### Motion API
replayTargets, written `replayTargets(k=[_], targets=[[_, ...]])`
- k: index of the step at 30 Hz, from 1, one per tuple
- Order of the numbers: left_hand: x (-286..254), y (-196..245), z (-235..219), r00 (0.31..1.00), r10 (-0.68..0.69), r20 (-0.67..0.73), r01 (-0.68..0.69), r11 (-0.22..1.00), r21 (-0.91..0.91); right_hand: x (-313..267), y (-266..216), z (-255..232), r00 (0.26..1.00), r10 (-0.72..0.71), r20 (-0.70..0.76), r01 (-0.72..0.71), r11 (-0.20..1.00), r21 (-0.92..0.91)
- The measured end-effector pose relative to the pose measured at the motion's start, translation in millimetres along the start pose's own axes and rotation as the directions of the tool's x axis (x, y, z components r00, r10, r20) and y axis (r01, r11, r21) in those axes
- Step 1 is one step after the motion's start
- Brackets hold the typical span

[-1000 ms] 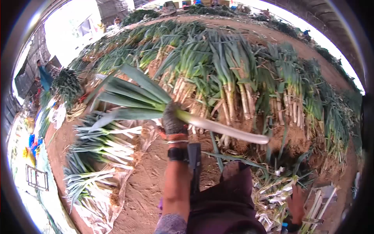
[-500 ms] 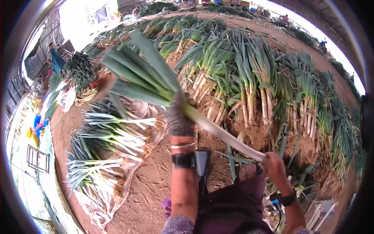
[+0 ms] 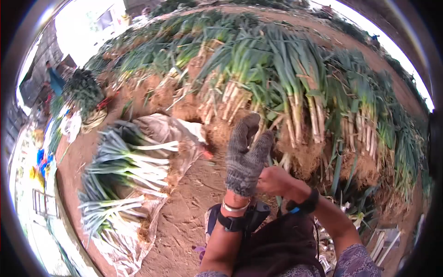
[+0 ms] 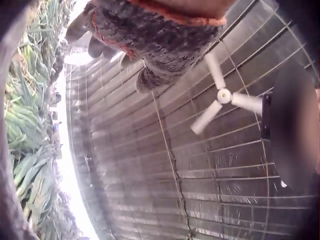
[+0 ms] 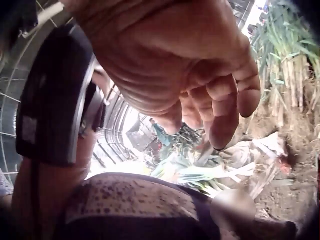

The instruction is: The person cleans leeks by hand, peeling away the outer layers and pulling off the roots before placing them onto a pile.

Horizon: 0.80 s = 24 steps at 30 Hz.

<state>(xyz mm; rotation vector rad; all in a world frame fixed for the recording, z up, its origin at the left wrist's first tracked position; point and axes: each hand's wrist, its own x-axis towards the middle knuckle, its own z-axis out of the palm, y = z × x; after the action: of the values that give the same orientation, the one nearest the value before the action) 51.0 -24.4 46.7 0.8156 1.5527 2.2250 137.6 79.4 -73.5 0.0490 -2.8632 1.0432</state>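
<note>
My left hand [image 3: 247, 159], in a grey knitted glove, is raised in front of my lap with its fingers pointing up and loosely bent, no leek showing in it. The left wrist view has the same glove [image 4: 150, 42] at the top, against the roof. Bare, my right hand [image 3: 277, 181] overlaps the glove's lower right edge in the head view. Its fingers bend loosely with nothing between them in the right wrist view. Cleaned leeks [image 3: 152, 161] lie in a row on a pale sheet [image 3: 161, 124] to the left.
Rooted leek bundles [image 3: 295, 87] fill the ground ahead and to the right. Leek trimmings [image 3: 325, 258] lie right of my lap, which a dark apron [image 3: 272, 244] covers. A person [image 3: 56, 83] stands far left, near a heap of greens [image 3: 83, 92].
The large leek that my left hand gripped is gone from that hand. My right hand has left the leek's white end and come in beside the glove.
</note>
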Motion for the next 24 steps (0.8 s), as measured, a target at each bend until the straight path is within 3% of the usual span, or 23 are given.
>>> replayTargets(k=[2, 3, 4, 5, 6, 7, 10, 13, 15, 18, 19, 23, 24], targets=[[-14, 17, 16, 0.991, -0.100, 0.084, 0.118, 0.963, -0.244, -29, 15, -36, 0.981, 0.192, -0.020, -0.192, 0.981, -0.004], [-14, 21, 24, 0.995, -0.096, 0.037, 0.101, 0.986, -0.136, -56, 24, -58, 0.950, 0.308, -0.055, -0.309, 0.951, -0.011], [-15, 19, 30, 0.993, -0.118, 0.010, 0.118, 0.972, -0.204, -79, 36, -71, 0.911, 0.405, -0.074, -0.408, 0.912, -0.044], [-11, 7, 27, 1.000, 0.025, -0.001, -0.025, 0.996, -0.089, -96, 54, -77, 0.867, 0.491, -0.088, -0.497, 0.866, -0.065], [-8, 3, 26, 0.999, -0.023, -0.027, 0.021, 0.997, -0.075, -111, 74, -82, 0.823, 0.560, -0.092, -0.566, 0.820, -0.078], [-10, 5, 31, 0.989, -0.114, -0.089, 0.091, 0.969, -0.229, -124, 95, -89, 0.808, 0.586, -0.052, -0.588, 0.801, -0.110], [-3, -12, 16, 0.969, -0.236, 0.066, 0.235, 0.815, -0.530, -138, 111, -111, 0.673, 0.739, -0.016, -0.730, 0.668, 0.144], [-2, -18, 29, 0.945, -0.303, 0.125, 0.320, 0.775, -0.545, -140, 164, -112, 0.664, 0.702, -0.257, -0.688, 0.708, 0.158], [2, -24, 39, 0.933, -0.310, 0.184, 0.360, 0.779, -0.514, -131, 195, -114, 0.603, 0.688, -0.405, -0.669, 0.712, 0.214], [6, -31, 51, 0.913, -0.350, 0.210, 0.408, 0.772, -0.487, -113, 238, -115, 0.591, 0.512, -0.624, -0.690, 0.721, -0.062], [9, -33, 54, 0.905, -0.365, 0.221, 0.426, 0.760, -0.490, -102, 253, -110, 0.385, 0.674, -0.630, -0.727, 0.642, 0.243], [16, -42, 60, 0.873, -0.437, 0.215, 0.482, 0.710, -0.513, -64, 236, -102, 0.652, 0.639, -0.410, -0.588, 0.766, 0.260], [17, -44, 61, 0.863, -0.457, 0.214, 0.497, 0.696, -0.519, -53, 236, -90, 0.647, 0.613, -0.453, -0.573, 0.783, 0.241]])
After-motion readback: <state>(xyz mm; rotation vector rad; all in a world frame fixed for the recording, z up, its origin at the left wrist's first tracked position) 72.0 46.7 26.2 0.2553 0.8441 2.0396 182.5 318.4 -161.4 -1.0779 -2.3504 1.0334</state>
